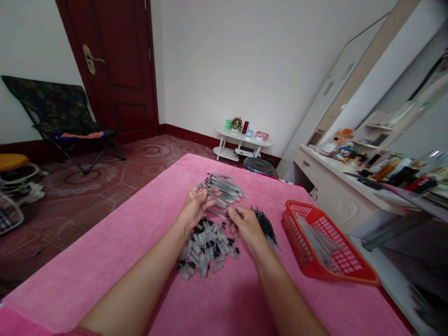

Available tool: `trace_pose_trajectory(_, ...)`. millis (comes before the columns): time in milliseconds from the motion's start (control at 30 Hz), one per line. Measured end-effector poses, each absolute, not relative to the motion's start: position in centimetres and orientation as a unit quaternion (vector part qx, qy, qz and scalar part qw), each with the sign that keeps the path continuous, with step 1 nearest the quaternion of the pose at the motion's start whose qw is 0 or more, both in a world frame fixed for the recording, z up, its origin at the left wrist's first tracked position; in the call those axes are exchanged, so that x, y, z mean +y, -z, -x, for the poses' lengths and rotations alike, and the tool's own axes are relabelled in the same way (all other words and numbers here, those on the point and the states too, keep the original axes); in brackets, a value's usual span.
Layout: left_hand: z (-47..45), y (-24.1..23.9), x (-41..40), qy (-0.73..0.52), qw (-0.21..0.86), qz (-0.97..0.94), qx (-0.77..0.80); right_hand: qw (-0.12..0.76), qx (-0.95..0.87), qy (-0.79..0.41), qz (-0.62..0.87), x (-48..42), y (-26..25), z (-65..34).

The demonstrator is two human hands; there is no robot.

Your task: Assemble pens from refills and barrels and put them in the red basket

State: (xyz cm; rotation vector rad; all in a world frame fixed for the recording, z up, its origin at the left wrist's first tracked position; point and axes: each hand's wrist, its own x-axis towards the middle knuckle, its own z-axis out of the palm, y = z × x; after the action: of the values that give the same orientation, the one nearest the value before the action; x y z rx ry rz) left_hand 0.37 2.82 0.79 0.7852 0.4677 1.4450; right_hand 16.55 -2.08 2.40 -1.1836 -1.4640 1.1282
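My left hand (196, 205) is closed on a slim clear pen (214, 196), which slants down to the right between its fingertips. Just right of it, my right hand (245, 225) has thumb and fingers pinched together; whatever small thing lies in them is too blurred to make out. Beyond both hands is a pile of clear pens (227, 187) with dark ends. Between my forearms spreads a heap of translucent pen caps (208, 245), black at one end. A bundle of dark pen refills (266, 226) lies beside my right wrist, partly hidden by it.
A pink cloth (115, 247) covers the table. On its right stands a red plastic basket (297, 252) holding long clear pieces (320, 238). Farther right is a cluttered dresser (332, 172). A low white shelf (241, 135), a folding chair (52, 107) and a dark red door (115, 60) are beyond.
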Motion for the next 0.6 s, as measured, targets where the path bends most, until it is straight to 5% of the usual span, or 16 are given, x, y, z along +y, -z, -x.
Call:
trace_pose_trajectory(333, -0.5, -0.3, 2.9, -0.633, 0.642, -0.370, 0.226, 0.480, -0.624, -0.328, 0.522, -1.6, -2.0, -17.2)
trace_pose_trajectory(600, -0.7, -0.3, 2.8, -0.627, 0.639, -0.379, 0.233, 0.446, -0.628, -0.344, 0.537, -1.4, -1.9, -17.7)
